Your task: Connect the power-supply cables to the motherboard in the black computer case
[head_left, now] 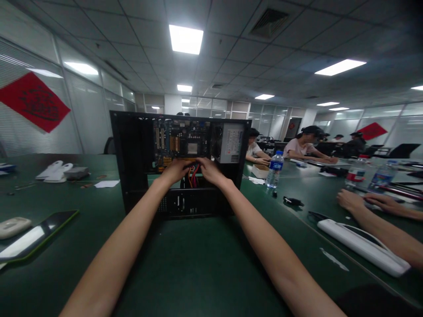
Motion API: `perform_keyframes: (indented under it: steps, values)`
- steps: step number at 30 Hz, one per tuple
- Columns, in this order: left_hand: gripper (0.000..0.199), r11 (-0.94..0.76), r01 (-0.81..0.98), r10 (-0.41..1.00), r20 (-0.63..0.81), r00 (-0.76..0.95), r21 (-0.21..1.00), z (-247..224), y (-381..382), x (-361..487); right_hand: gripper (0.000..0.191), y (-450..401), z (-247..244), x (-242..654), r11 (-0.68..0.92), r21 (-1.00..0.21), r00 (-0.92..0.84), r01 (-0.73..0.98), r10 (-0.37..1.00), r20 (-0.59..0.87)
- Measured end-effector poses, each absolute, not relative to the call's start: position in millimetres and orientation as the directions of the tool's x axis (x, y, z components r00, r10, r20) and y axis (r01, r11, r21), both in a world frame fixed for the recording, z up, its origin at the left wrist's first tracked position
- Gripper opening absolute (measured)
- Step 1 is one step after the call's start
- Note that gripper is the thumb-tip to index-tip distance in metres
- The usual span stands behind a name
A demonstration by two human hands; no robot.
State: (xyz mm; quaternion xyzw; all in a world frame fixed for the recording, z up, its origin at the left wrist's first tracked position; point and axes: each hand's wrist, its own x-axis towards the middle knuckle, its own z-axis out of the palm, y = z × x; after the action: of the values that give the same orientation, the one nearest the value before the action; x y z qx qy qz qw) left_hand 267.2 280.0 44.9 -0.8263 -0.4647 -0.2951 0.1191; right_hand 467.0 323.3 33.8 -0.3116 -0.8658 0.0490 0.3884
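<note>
An open black computer case stands on the green table in front of me, its motherboard facing me. Both arms reach into it. My left hand and my right hand come together at the board's lower edge, fingers closed around a bundle of red, black and yellow power cables. The fingertips and the cable's end are partly hidden. Above my hands sits a light square at the CPU socket, and a labelled power supply fills the case's upper right.
On the left lie a tablet-like device, a pale case and white shoe-like objects. To the right are a water bottle, a white power strip and a neighbour's hands. Other people sit farther back.
</note>
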Motion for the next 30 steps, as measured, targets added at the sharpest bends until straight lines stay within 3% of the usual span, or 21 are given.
perform_keyframes:
  steps: [3, 6, 9, 18, 25, 30]
  values:
    - [0.040, -0.538, 0.839, 0.703, 0.595, 0.388, 0.088, 45.9, 276.2, 270.0, 0.057, 315.8, 36.4, 477.7, 0.837, -0.076, -0.633, 0.542, 0.466, 0.618]
    - [0.038, -0.537, 0.842, 0.721, 0.546, 0.426, 0.053, 45.2, 274.5, 272.5, 0.040, 304.9, 41.3, 479.1, 0.773, 0.073, -0.655, 0.630, 0.478, 0.586]
    - [0.035, -0.499, 0.867, 0.759, 0.479, 0.441, -0.009, 41.8, 277.0, 271.8, 0.030, 299.3, 44.7, 475.0, 0.716, 0.146, -0.672, 0.683, 0.536, 0.511]
    - [0.034, -0.336, 0.939, 0.810, 0.486, 0.329, -0.076, 43.9, 280.2, 263.8, 0.031, 297.5, 44.2, 479.3, 0.674, 0.081, -0.635, 0.735, 0.640, 0.433]
    - [0.030, -0.346, 0.931, 0.815, 0.453, 0.361, -0.120, 47.6, 269.4, 277.0, 0.031, 293.7, 44.9, 479.9, 0.680, 0.084, -0.644, 0.728, 0.637, 0.425]
    - [0.029, -0.313, 0.946, 0.831, 0.458, 0.316, -0.083, 48.2, 272.3, 277.5, 0.031, 298.5, 42.6, 479.9, 0.684, 0.085, -0.650, 0.724, 0.636, 0.415]
